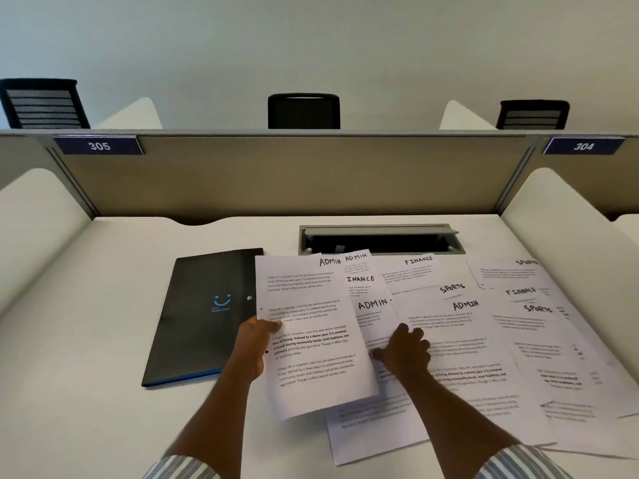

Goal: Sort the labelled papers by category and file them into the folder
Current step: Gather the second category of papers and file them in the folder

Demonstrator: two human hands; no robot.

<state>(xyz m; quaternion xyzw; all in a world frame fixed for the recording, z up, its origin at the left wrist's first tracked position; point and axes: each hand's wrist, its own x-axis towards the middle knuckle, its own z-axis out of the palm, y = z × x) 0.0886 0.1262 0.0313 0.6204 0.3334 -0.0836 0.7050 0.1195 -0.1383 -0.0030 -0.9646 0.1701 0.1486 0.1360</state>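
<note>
**Papers [484,344] fanned out, 1 ADMIN sheet [311,340] raised**

Papers are seen overlapped in a loose fan across the right half of the white desk [86,340]. They are headed by hand in black: ADMIN, FINANCE, SPORTS. The ADMIN sheet is pinched at its left edge by the left hand [254,347], with the thumb laid on the printed face. It is held tilted above the pile.

The folder [204,316] is laid closed and flat on the desk, just left of the papers. It is black, with a blue strip along its lower edge and a small smiling logo. Its right edge is overlapped by the raised sheet.

The right hand [404,350] is set down on the pile just right of that sheet, fingers bent over a lower ADMIN page. Whether a page is actually gripped cannot be told. The 2 hands are apart, with the raised sheet between them. Striped cuffs [179,466] are glimpsed at the bottom edge.

Behind the papers an open cable tray [380,240] is sunk into the desk. A beige partition [276,174] is marked with plates 305 [99,145] and 304 [583,146]. 3 dark chairs [304,112] are seen beyond it.
</note>
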